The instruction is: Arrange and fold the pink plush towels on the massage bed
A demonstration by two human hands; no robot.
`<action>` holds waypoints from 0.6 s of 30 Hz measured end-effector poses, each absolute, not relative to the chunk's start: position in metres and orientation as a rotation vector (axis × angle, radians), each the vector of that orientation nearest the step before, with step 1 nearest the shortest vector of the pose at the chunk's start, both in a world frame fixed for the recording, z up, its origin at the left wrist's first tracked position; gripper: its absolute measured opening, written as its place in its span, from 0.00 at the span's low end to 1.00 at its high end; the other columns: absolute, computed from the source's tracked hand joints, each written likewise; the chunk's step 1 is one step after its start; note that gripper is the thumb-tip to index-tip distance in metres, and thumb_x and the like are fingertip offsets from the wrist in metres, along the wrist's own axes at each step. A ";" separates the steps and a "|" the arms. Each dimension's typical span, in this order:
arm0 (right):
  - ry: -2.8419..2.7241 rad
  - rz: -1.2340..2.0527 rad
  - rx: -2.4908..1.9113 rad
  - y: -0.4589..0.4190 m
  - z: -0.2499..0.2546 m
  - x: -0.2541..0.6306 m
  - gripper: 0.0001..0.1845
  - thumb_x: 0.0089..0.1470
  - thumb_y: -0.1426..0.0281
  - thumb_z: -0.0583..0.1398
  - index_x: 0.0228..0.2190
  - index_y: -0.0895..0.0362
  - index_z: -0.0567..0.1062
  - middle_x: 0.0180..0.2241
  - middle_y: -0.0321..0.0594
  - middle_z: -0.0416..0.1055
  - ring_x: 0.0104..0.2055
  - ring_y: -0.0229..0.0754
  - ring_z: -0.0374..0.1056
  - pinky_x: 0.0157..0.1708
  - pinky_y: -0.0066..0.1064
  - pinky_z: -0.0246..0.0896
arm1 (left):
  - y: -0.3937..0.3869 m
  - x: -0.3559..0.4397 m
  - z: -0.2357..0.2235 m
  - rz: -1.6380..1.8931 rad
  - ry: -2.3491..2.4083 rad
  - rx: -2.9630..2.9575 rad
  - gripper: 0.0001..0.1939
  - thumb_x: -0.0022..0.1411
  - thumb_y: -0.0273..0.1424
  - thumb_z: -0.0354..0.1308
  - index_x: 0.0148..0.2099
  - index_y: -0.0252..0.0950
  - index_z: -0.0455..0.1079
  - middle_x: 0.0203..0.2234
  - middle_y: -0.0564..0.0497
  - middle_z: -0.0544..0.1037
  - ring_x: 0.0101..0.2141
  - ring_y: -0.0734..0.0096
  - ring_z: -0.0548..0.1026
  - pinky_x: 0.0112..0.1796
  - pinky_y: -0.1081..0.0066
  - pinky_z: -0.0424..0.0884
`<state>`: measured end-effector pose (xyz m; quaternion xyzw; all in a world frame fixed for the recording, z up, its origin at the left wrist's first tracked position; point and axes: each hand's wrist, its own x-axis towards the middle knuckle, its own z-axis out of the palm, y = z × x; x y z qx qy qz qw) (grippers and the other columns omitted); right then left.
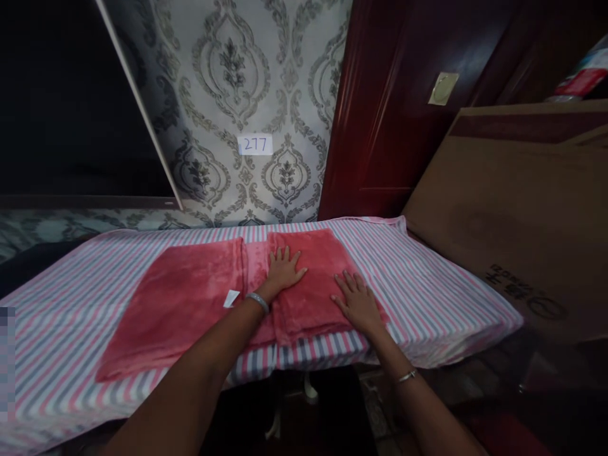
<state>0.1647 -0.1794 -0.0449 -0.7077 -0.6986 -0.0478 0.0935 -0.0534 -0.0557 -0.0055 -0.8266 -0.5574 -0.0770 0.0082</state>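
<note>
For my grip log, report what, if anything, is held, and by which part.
Nothing is held: the left hand and right hand appear to rest open, palms down, on the folded red plush blanket.

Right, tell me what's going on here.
A person's spread left hand and right hand lie on the right panel of a red plush cloth. A paler pink strip shows between that panel and the left panel, which bears a small white tag. Underneath is a pink, grey and white striped cover.
</note>
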 end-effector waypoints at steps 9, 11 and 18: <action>-2.174 -0.019 -2.039 -0.184 0.003 0.124 0.33 0.67 0.54 0.51 0.68 0.49 0.58 0.71 0.45 0.49 0.73 0.59 0.39 0.67 0.61 0.38 | -0.030 -0.060 0.030 -0.279 -1.892 -2.607 0.33 0.71 0.47 0.40 0.72 0.38 0.54 0.72 0.40 0.50 0.71 0.48 0.46 0.66 0.46 0.45; -2.249 0.003 -1.883 -0.188 0.005 0.098 0.33 0.66 0.53 0.52 0.68 0.47 0.58 0.72 0.42 0.47 0.74 0.58 0.38 0.68 0.60 0.35 | -0.020 -0.066 0.032 -0.292 -1.909 -2.580 0.34 0.71 0.46 0.40 0.73 0.37 0.51 0.73 0.40 0.46 0.72 0.49 0.40 0.67 0.44 0.38; -2.357 0.195 -1.652 -0.195 -0.032 0.059 0.34 0.65 0.49 0.52 0.68 0.39 0.56 0.73 0.35 0.43 0.74 0.58 0.36 0.67 0.63 0.35 | -0.006 -0.080 0.005 -0.224 -2.062 -2.622 0.37 0.69 0.50 0.43 0.73 0.37 0.50 0.73 0.36 0.44 0.72 0.45 0.39 0.64 0.32 0.36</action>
